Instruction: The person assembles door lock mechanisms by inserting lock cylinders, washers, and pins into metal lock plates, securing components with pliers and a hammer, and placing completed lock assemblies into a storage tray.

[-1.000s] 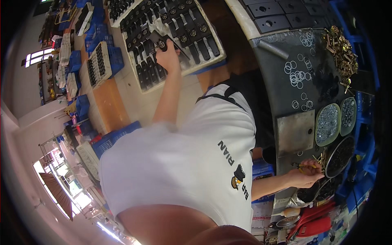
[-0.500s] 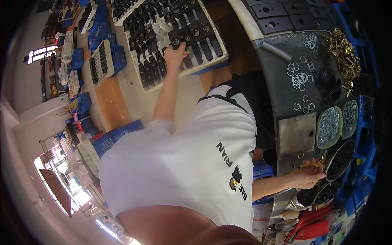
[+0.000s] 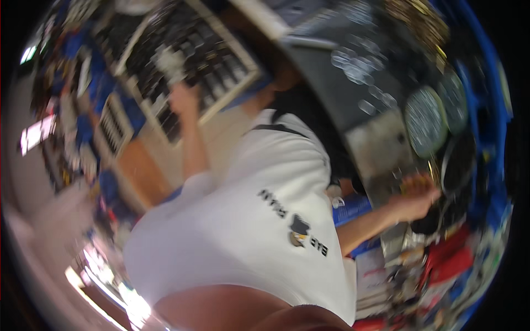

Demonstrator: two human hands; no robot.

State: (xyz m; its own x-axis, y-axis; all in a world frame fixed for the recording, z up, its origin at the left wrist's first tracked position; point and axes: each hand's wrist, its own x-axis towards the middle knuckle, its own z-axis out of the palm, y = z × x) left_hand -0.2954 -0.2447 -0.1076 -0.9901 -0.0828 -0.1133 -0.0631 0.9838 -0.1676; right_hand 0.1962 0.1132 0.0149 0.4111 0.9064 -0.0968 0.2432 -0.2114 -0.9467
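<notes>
Motion blurs the picture. On the left, my left hand [image 3: 185,98] reaches over a pale-rimmed tray [image 3: 150,112] holding rows of dark, flat parts [image 3: 220,80]. It is beside a whitish clump [image 3: 170,62] lying among them; the smear hides its fingers and anything they touch. At the right, over the workbench, my right hand [image 3: 424,201] is closed around a yellow-handled hand tool [image 3: 414,185], whose exact kind I cannot make out. That hand is next to a dark round container [image 3: 458,165] and below a square metal plate [image 3: 378,140].
Clear rings [image 3: 356,65] lie on the dark bench, with brass-coloured parts [image 3: 422,25] farther back. Two oval tubs of small pieces [image 3: 425,121] stand near blue bins [image 3: 488,110]. Red objects [image 3: 450,256] lie nearer. A smaller tray of parts [image 3: 115,124] sits beyond the floor's orange strip.
The whole view has turned, and the tray and bench have shifted left in it. My left hand stays over the tray; my right hand keeps the yellow-handled tool.
</notes>
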